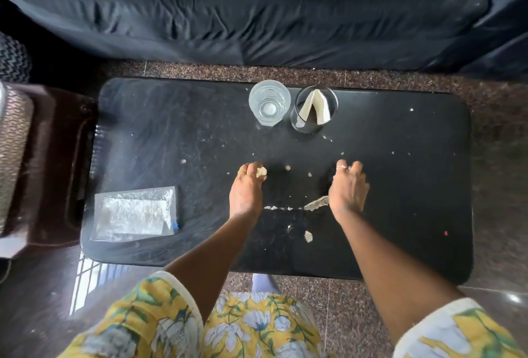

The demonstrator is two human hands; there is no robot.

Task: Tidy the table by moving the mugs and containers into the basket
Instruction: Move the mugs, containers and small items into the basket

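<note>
- Clear glass tumbler (269,102) and black mesh cup (314,109) stand upright, side by side at the table's (400,186) far edge, straight ahead of you.
- Your left hand (247,189) pinches a pale scrap (261,171); it's nearer the tumbler.
- Your right hand (349,186) is curled, nearer the mesh cup; whether it holds anything, you can't tell.
- No basket shows.

One clear drinking glass (269,106) up at the far edge, and right beside it one dark mesh cup (313,113) with one folded white paper (314,106) tucked inside. One shiny plastic pouch (134,214) on the near left. Two hands over the tabletop (400,186), left hand (248,190) and right hand (348,186). Pale scraps: four bigger bits, plus too many tiny crumbs to count.
</note>
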